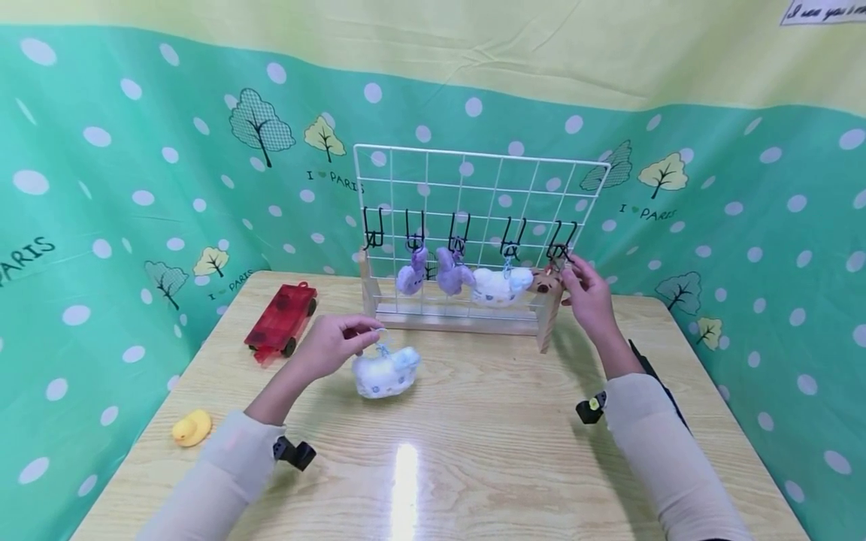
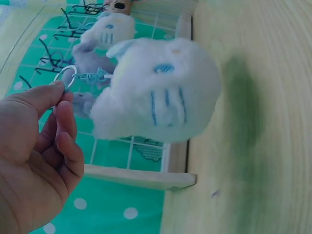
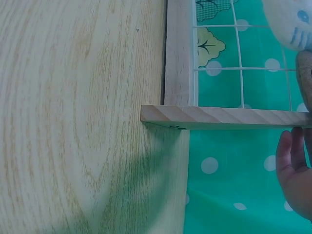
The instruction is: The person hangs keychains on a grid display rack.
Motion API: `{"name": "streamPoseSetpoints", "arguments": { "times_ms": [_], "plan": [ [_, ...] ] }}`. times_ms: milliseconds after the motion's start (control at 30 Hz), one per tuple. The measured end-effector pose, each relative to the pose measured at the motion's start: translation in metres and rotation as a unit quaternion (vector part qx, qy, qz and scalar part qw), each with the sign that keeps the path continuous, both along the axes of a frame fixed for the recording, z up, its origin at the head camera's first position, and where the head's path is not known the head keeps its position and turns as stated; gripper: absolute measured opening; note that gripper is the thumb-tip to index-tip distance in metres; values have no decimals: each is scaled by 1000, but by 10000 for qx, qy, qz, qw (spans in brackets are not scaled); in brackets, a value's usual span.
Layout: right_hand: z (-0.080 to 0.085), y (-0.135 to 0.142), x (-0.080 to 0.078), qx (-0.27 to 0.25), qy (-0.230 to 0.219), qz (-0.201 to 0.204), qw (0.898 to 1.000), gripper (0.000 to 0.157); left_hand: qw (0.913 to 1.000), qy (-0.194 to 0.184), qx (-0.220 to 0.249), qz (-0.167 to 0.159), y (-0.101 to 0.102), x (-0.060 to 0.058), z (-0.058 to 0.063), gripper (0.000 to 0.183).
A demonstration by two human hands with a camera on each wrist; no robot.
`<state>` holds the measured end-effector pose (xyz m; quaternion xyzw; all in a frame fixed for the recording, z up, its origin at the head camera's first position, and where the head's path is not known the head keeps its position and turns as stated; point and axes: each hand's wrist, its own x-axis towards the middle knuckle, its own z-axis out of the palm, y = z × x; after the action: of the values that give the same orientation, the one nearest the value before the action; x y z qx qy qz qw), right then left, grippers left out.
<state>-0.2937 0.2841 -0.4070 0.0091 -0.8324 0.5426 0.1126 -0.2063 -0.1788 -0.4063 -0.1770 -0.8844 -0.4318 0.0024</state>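
My left hand pinches the metal key ring of a white plush keychain with a blue bow, which dangles over the table. On the right, my right hand is at the rightmost black hook, thumb and finger pinching the top of a brown plush keychain; the exact grip is small. Only part of that hand shows in the right wrist view, beside the rack's wooden end piece. Another white plush keychain and two purple plush keychains hang from hooks to the left.
A white wire grid rack on a wooden base stands at the back of the table. Its leftmost hook shows no plush on it. A red toy cart and a yellow duck-like toy lie at the left.
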Motion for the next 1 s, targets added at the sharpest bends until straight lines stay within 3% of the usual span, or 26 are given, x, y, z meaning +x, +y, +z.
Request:
{"name": "streamPoseSetpoints", "arguments": {
  "times_ms": [400,700,1000],
  "plan": [
    [1,0,1,47,-60,-4,10000,56,9986,327,46,407,-11,-10,33,23],
    [-1,2,1,-13,-170,-2,9999,56,9955,679,182,629,-11,-22,47,23],
    [-2,2,-1,-25,-150,-25,9999,55,9893,726,788,986,-13,-35,63,31]
  ]
}}
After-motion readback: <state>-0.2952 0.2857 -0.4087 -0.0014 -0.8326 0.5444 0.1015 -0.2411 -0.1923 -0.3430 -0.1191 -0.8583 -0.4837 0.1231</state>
